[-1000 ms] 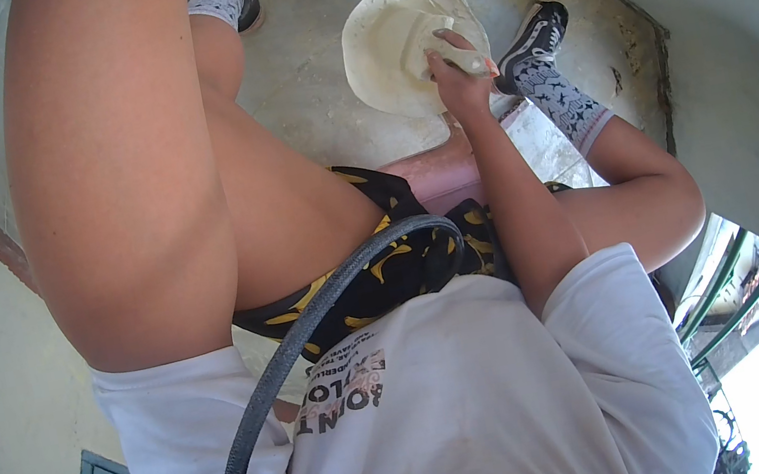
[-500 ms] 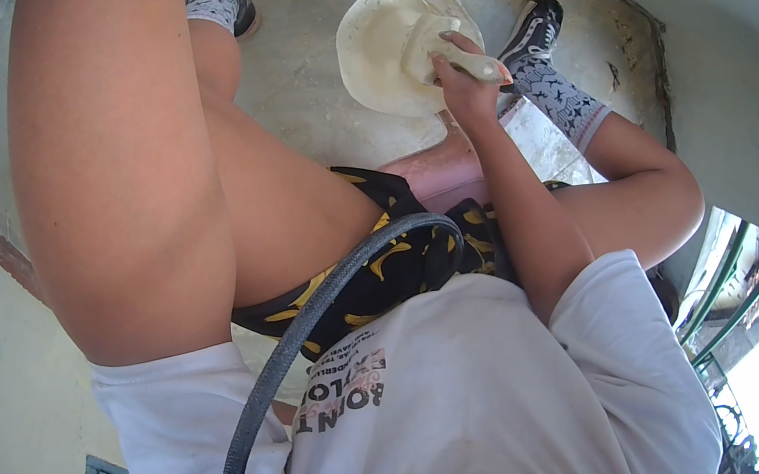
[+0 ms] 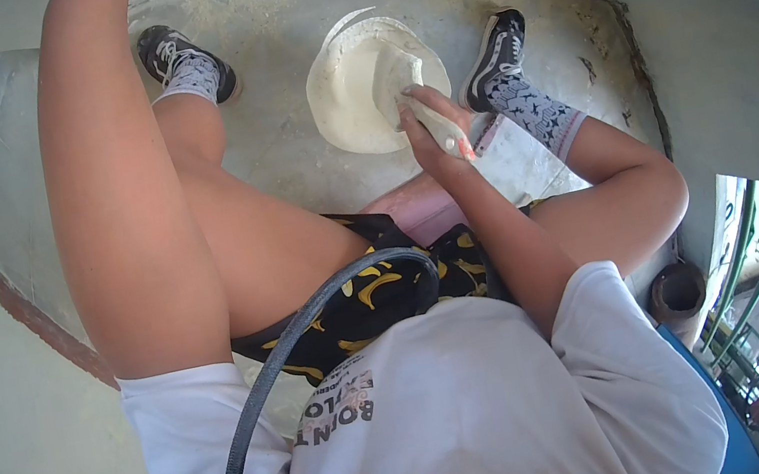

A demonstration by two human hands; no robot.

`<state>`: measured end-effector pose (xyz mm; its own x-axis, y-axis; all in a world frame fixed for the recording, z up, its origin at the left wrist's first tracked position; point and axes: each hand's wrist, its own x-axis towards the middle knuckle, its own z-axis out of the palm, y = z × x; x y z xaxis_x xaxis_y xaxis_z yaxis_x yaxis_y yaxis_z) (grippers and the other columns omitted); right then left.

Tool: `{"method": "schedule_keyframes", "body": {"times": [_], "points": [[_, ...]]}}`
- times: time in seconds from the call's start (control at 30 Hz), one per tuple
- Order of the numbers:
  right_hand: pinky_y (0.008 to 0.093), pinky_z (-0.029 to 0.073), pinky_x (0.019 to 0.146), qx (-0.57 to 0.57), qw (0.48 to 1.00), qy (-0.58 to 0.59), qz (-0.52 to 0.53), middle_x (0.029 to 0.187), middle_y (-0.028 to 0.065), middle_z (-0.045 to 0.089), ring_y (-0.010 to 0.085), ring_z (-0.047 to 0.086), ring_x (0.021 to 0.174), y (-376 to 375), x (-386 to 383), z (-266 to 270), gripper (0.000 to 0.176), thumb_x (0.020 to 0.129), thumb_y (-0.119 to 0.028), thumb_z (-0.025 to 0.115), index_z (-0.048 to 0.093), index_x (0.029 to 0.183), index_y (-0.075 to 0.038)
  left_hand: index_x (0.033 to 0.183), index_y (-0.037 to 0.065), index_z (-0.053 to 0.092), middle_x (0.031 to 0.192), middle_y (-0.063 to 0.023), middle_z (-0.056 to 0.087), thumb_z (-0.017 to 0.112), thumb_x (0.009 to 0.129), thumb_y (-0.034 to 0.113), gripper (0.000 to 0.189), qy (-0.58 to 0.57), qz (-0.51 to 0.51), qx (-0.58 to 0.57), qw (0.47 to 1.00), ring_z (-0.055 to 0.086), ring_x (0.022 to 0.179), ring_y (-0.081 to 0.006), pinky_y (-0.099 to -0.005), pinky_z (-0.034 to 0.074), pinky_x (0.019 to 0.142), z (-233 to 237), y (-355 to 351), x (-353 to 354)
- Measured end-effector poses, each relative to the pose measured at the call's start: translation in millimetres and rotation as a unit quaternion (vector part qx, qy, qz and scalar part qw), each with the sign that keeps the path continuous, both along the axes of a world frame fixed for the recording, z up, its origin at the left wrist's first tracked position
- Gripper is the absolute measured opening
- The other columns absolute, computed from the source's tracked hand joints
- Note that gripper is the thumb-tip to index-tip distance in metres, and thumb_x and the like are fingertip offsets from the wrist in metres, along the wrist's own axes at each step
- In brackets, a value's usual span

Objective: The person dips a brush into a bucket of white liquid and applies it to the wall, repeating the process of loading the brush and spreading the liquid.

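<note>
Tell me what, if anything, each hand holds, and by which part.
The right hand holds what looks like a paintbrush by its handle. The left hand is out of view, so its hold cannot be told.

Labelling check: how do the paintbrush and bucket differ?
The paintbrush is held in the right hand; the bucket stands on the floor. The paintbrush has a slim handle; the bucket is round and wider. The paintbrush's handle end shows orange-red; the bucket looks pale throughout. Both are mostly off-white.
</note>
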<state>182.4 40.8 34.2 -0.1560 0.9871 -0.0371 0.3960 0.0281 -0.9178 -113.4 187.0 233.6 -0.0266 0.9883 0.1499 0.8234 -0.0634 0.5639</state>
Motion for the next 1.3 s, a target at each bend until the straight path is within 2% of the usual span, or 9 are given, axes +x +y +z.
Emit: {"method": "schedule_keyframes", "body": {"times": [0.03, 0.17, 0.2, 0.23, 0.3, 0.53, 0.8, 0.93, 1.3], "points": [[0.0318, 0.052, 0.069, 0.084, 0.996, -0.015, 0.027, 0.092, 0.0172, 0.068, 0.0247, 0.069, 0.080, -4, 3, -5, 0.020, 0.080, 0.001, 0.066, 0.065, 0.100, 0.002, 0.102, -0.005, 0.065, 0.095, -0.0188, 0.068, 0.066, 0.082, 0.024, 0.036, 0.000, -0.006, 0.006, 1.000, 0.064, 0.089, -0.0269, -0.0350, 0.049, 0.083, 3, 1, -1], [0.0320, 0.053, 0.073, 0.000, 0.999, 0.034, -0.031, 0.092, 0.0156, 0.068, 0.0256, 0.069, 0.084, -15, 9, -22, 0.018, 0.080, 0.001, 0.066, 0.064, 0.097, 0.001, 0.103, -0.005, 0.064, 0.098, -0.0194, 0.067, 0.067, 0.081, 0.019, 0.033, -0.018, 0.016, -0.047, 0.999, 0.063, 0.091, -0.0259, -0.0343, 0.049, 0.081, 17, -10, 15], [0.0279, 0.055, 0.065, 0.039, 0.999, 0.007, -0.014, 0.088, 0.0139, 0.066, 0.0151, 0.067, 0.075, -13, 11, -18, 0.021, 0.084, -0.001, 0.066, 0.060, 0.104, 0.002, 0.103, -0.005, 0.064, 0.099, -0.0196, 0.066, 0.067, 0.081, 0.018, 0.032, -0.035, 0.065, -0.095, 0.993, 0.062, 0.091, -0.0254, -0.0341, 0.049, 0.081, 16, -12, 17], [0.0279, 0.055, 0.065, 0.039, 0.999, 0.010, -0.019, 0.088, 0.0139, 0.066, 0.0151, 0.067, 0.075, -11, 9, -14, 0.021, 0.084, -0.001, 0.066, 0.060, 0.104, 0.002, 0.103, -0.005, 0.064, 0.099, -0.0196, 0.066, 0.067, 0.081, 0.018, 0.032, -0.031, 0.060, -0.095, 0.993, 0.062, 0.091, -0.0254, -0.0341, 0.049, 0.081, 10, -10, 11], [0.0300, 0.058, 0.071, -0.100, 0.973, 0.145, -0.146, 0.097, 0.0151, 0.062, 0.0185, 0.066, 0.085, -5, 2, -4, 0.024, 0.088, -0.002, 0.064, 0.053, 0.110, 0.003, 0.121, 0.009, 0.061, 0.095, -0.0166, 0.069, 0.065, 0.086, 0.042, 0.049, 0.005, 0.036, -0.127, 0.991, 0.059, 0.092, -0.0182, -0.0315, 0.040, 0.091, 0, -5, -2], [0.0343, 0.060, 0.078, -0.097, 0.931, 0.255, -0.243, 0.106, 0.0202, 0.057, 0.0247, 0.064, 0.094, 36, -4, 20, 0.033, 0.091, -0.005, 0.063, 0.042, 0.115, 0.001, 0.122, 0.009, 0.061, 0.095, -0.0150, 0.069, 0.066, 0.086, 0.042, 0.049, 0.002, 0.036, -0.139, 0.990, 0.058, 0.093, -0.0160, -0.0316, 0.040, 0.091, -2, 5, -4], [0.0409, 0.060, 0.081, -0.042, 0.828, 0.390, -0.399, 0.118, 0.0193, 0.050, 0.0289, 0.058, 0.105, 156, -5, -43, 0.033, 0.089, -0.002, 0.063, 0.040, 0.114, -0.001, 0.120, 0.007, 0.062, 0.096, -0.0159, 0.068, 0.070, 0.083, 0.033, 0.046, -0.007, 0.069, -0.140, 0.988, 0.063, 0.081, -0.0210, -0.0319, 0.048, 0.074, -4, 6, 7], [0.0308, 0.058, 0.071, -0.061, 0.835, 0.349, -0.420, 0.111, 0.0161, 0.054, 0.0224, 0.063, 0.089, 205, -16, -89, 0.029, 0.089, -0.003, 0.063, 0.042, 0.110, -0.003, 0.119, 0.006, 0.062, 0.104, -0.0126, 0.067, 0.069, 0.084, 0.032, 0.043, -0.008, 0.066, -0.124, 0.990, 0.062, 0.084, -0.0194, -0.0306, 0.047, 0.072, -8, 7, 6], [0.0350, 0.060, 0.078, -0.067, 0.836, 0.366, -0.404, 0.109, 0.0160, 0.054, 0.0219, 0.061, 0.094, 252, -31, -79, 0.027, 0.089, 0.000, 0.061, 0.041, 0.107, -0.001, 0.117, 0.005, 0.063, 0.109, -0.0047, 0.064, 0.068, 0.085, 0.028, 0.039, 0.026, 0.097, -0.169, 0.980, 0.058, 0.086, -0.0145, -0.0272, 0.044, 0.067, 0, 10, 24]]}}
